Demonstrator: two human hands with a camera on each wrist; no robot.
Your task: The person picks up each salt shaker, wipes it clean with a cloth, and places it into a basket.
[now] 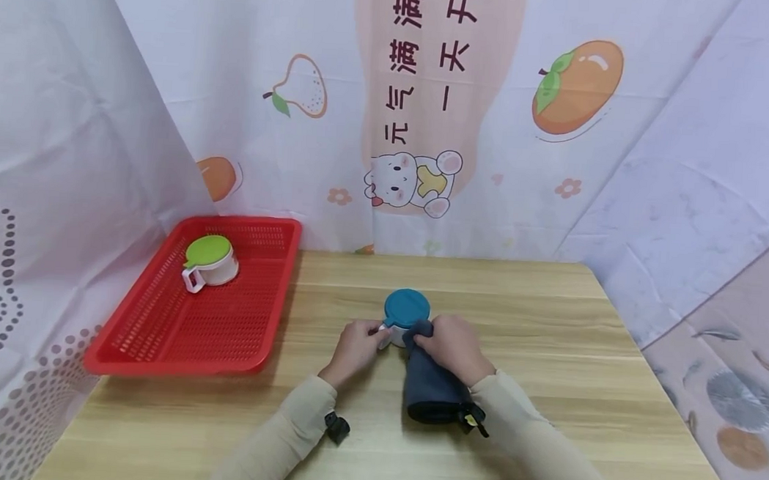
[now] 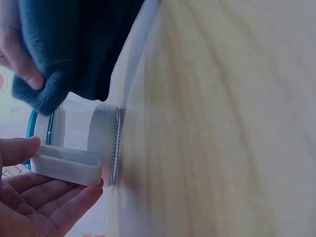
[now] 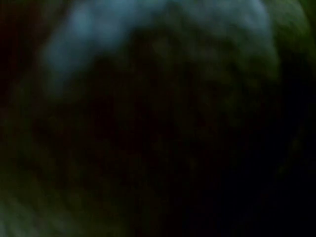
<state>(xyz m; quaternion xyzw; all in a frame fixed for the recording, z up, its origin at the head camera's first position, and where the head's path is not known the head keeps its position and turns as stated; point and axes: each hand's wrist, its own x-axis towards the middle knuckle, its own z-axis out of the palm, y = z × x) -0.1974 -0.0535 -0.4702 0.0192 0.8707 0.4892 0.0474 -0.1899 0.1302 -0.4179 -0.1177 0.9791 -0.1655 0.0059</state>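
A white cup (image 1: 398,336) with a round blue lid (image 1: 407,307) stands on the wooden table. My left hand (image 1: 353,350) holds its white handle (image 2: 66,165), thumb on one side and fingers on the other in the left wrist view. A dark blue-grey cloth (image 1: 434,382) is gripped in my right hand (image 1: 455,346), its top end against the cup's right side and the rest hanging toward me. The cloth covers part of the cup's wall. In the right wrist view everything is dark and blurred.
To the left sits a red plastic basket (image 1: 218,367) with perforated walls. Inside it is a white cup (image 1: 221,270) with a green lid (image 1: 208,250). A printed curtain (image 1: 491,224) rises behind the table's (image 1: 552,316) far edge.
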